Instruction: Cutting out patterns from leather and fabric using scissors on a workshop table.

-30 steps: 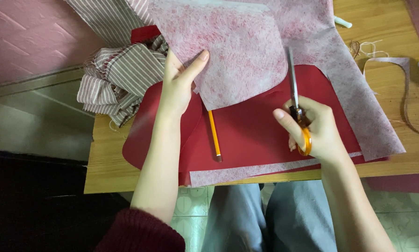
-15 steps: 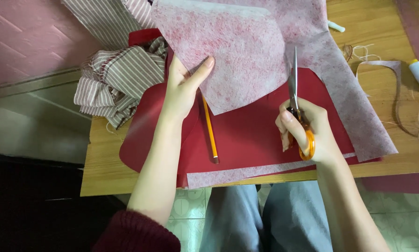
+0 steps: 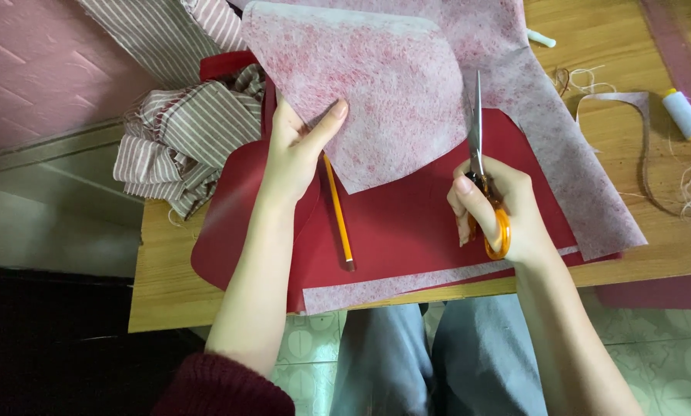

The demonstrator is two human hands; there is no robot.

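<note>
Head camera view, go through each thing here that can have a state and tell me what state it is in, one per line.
Scissors: held in the right hand, blades nearly closed along the interfacing's cut edge.
Pink interfacing sheet: partly cut, edge pinched and lifted by the left hand.
Red sheet: lying flat beneath.
Pencil: lying loose on the red sheet.
Striped cloth: crumpled at the table edge.
Thread spool: on its side, thread trailing.

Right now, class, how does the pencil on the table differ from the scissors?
The pencil is yellow-orange, thin and lies loose on the red sheet; the scissors have silver blades and orange handles and are gripped in the right hand. The pencil lies beside the left hand, untouched; the scissors' blades meet the mottled pink sheet. Both point roughly away from the person.
</note>
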